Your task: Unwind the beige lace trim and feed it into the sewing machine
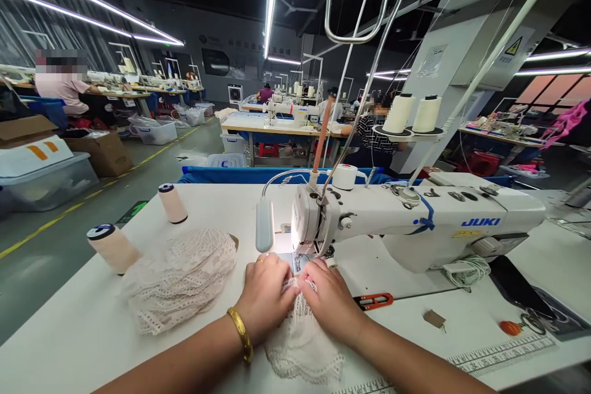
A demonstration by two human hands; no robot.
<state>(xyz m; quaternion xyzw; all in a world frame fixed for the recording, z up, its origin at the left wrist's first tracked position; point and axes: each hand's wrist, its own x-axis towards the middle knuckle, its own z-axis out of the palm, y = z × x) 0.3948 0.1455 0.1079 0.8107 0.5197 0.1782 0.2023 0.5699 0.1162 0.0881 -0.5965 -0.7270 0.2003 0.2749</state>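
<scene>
A cream lace fabric piece (305,345) with a scalloped edge hangs toward me from the needle area of a white sewing machine (369,215). My left hand (265,292) is closed on its upper edge, left of the presser foot. From the right, my right hand (330,295) pinches the same edge, fingertips close to the other hand's. The needle itself is hidden behind the machine head and my fingers. A lit lamp (265,225) stands just left of the head. Left of my hands lies a pile of matching lace (184,277).
Two thread cones, one pale pink (172,203) and one peach (113,249), stand at the left. Red thread snips (373,301), a phone (521,286), an orange charm (510,327) and a ruler (503,354) lie at the right. Other people sit at machines beyond.
</scene>
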